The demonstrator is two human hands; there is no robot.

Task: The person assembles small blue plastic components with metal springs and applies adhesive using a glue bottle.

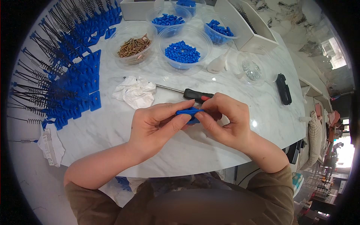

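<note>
My left hand (157,125) and my right hand (225,120) meet over the white marble table (112,123), both gripping one small blue plastic part (190,112) between fingers and thumbs. Most of the part is hidden by my fingers. Just behind my hands lies a screwdriver (187,93) with a black and red handle, its shaft pointing left.
A crumpled white tissue (135,92) lies left of the screwdriver. Several clear bowls stand at the back: brass screws (134,45), blue beads (182,51), blue pieces (219,32). Rows of blue parts with black springs (63,75) fill the left. A black clip (283,89) lies at right.
</note>
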